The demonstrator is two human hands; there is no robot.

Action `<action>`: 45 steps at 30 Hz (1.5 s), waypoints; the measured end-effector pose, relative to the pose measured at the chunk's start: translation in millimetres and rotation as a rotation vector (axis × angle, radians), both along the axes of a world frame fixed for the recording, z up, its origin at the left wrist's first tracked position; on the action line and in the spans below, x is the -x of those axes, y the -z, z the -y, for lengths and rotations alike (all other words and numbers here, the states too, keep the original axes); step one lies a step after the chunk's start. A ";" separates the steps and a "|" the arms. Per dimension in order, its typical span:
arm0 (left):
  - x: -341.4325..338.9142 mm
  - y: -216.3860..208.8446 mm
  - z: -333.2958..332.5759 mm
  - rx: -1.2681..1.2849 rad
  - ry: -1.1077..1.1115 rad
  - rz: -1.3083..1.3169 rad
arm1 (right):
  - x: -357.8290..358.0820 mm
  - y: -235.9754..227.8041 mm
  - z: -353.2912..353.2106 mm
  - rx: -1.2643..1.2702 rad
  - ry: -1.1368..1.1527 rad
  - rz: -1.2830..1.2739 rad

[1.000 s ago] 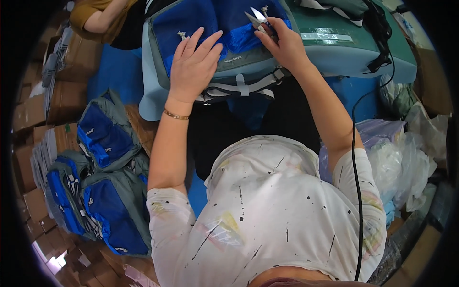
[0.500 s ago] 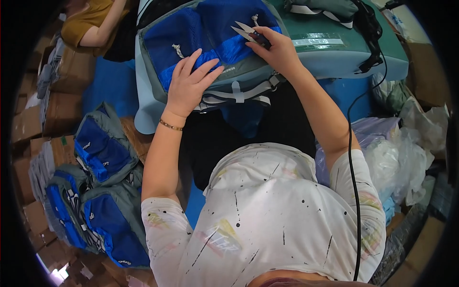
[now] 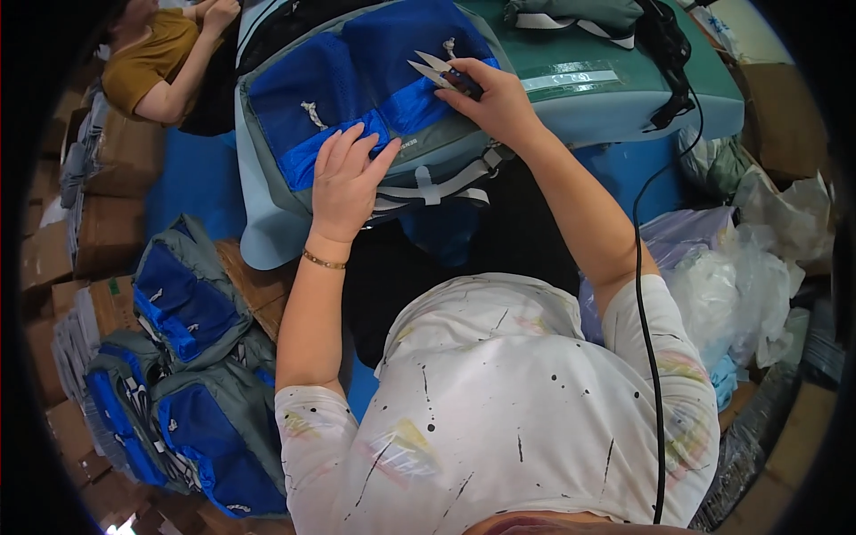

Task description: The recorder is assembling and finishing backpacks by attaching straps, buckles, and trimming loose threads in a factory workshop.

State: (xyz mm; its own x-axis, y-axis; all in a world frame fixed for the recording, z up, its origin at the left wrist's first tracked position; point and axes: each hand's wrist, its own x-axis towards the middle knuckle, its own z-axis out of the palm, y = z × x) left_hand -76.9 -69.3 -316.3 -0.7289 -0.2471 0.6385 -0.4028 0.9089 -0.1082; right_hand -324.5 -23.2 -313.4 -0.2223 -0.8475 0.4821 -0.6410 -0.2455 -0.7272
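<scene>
A blue and grey bag [image 3: 303,76] with mesh pockets and two white cord pulls lies on the table in front of me. My left hand [image 3: 348,183] rests on its bright blue lower band, fingers spread. In my right hand [image 3: 495,102] is a small pair of thread snips [image 3: 439,75], dark-handled, with the two pointed blades parted and aimed left over the right pocket. A cord pull [image 3: 450,46] sits just beyond the blades. Grey and white webbing straps [image 3: 432,192] hang off the bag's near edge.
The table [image 3: 615,107] has a green top and pale blue edge. A grey strapped item [image 3: 580,13] and a black cable [image 3: 669,62] lie at its far right. Several similar bags [image 3: 196,294] are piled left; plastic bags [image 3: 722,285] lie right. A co-worker [image 3: 160,71] sits far left.
The bag and table have shifted slightly left in view. My left hand is a little lower, its fingers closer together. The snips stay in my right hand, blades still parted.
</scene>
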 end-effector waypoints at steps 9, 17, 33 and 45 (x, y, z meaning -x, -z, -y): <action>3.9 0.3 -2.9 -0.084 0.017 -0.060 | -2.6 2.6 -6.2 0.068 -0.018 0.113; 4.9 -0.6 1.7 -0.238 -0.026 -0.088 | -42.7 -13.7 -58.0 -0.105 0.061 -0.111; 5.7 1.1 3.6 -0.302 0.035 -0.161 | -61.0 7.2 -63.6 -0.043 0.130 -0.426; 5.6 0.7 4.2 -0.312 0.039 -0.159 | -62.3 14.6 -61.8 0.042 0.120 -0.417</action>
State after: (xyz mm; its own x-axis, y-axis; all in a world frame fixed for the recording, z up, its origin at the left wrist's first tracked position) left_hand -82.5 -73.6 -316.9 -0.6389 -0.4218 0.6434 -0.3565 0.9034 0.2382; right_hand -262.2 38.7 -328.0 -0.0966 -0.8055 0.5847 -0.9036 -0.1753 -0.3908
